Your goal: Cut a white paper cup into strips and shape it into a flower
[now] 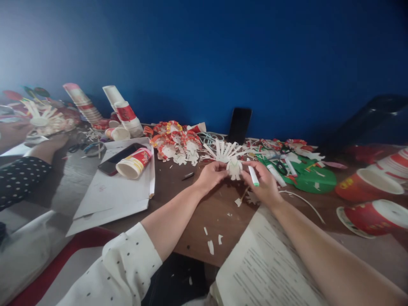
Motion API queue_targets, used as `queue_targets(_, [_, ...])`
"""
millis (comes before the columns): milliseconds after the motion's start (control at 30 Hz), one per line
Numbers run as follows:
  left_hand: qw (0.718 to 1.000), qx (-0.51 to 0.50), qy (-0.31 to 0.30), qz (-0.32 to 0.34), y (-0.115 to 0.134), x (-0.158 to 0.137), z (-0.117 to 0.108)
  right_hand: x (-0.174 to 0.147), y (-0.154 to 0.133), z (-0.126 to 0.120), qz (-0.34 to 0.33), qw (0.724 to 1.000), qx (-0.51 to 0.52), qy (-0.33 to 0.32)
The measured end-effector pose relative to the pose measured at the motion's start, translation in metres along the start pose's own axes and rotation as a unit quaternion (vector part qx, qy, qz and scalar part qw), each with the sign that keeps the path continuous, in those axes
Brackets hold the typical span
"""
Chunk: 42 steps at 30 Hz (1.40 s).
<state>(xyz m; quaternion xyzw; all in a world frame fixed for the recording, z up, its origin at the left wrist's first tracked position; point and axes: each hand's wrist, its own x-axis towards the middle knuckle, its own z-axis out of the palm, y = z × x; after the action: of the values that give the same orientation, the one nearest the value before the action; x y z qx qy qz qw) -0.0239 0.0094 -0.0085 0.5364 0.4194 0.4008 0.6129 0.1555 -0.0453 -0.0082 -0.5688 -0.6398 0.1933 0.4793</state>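
Observation:
A small pale paper cutout [235, 169], shaped like a little figure, is held up between my two hands over the brown table. My left hand [208, 177] pinches its left edge. On the other side, my right hand [264, 183] grips the right edge, with a white marker [254, 176] with a green end also tucked in its fingers. Right behind the cutout spreads a cut paper cup [223, 149] with its sides fanned into white strips. Small paper scraps [211, 246] lie on the table in front.
Decorated red-and-white paper pieces [175, 142] are heaped at the back. A black phone [239, 124] leans on the blue wall. Paper cups [369, 183] lie at right, near a green sheet [315, 179]. At left are white papers [110, 199], another phone [119, 158] and a co-worker's arm [44, 153].

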Motion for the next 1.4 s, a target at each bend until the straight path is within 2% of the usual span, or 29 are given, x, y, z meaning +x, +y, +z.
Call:
queue_targets(200, [0.999, 0.011, -0.036, 0.010, -0.005, 0.003, -0.003, 0.000, 0.003, 0.004, 0.024, 0.999, 0.042, -0.010])
queue_targets(400, [0.999, 0.035, -0.016, 0.013, -0.006, 0.004, -0.003, 0.001, 0.010, 0.005, 0.021, 0.999, 0.044, -0.022])
queue_targets(600, [0.998, 0.056, 0.013, 0.017, -0.006, 0.004, -0.002, 0.001, 0.006, 0.004, 0.014, 1.000, -0.002, -0.003])
queue_targets(833, [0.997, 0.076, 0.034, 0.007, -0.005, 0.004, -0.003, 0.005, 0.005, -0.010, -0.024, 0.993, -0.092, 0.063])
queue_targets(1033, [0.997, 0.069, 0.037, 0.005, -0.003, 0.003, -0.003, 0.007, 0.014, -0.016, 0.000, 0.992, -0.121, 0.042])
queue_targets(1400, [0.997, 0.046, 0.060, -0.001, -0.003, 0.004, -0.003, 0.006, 0.020, -0.012, -0.028, 0.990, -0.133, 0.025])
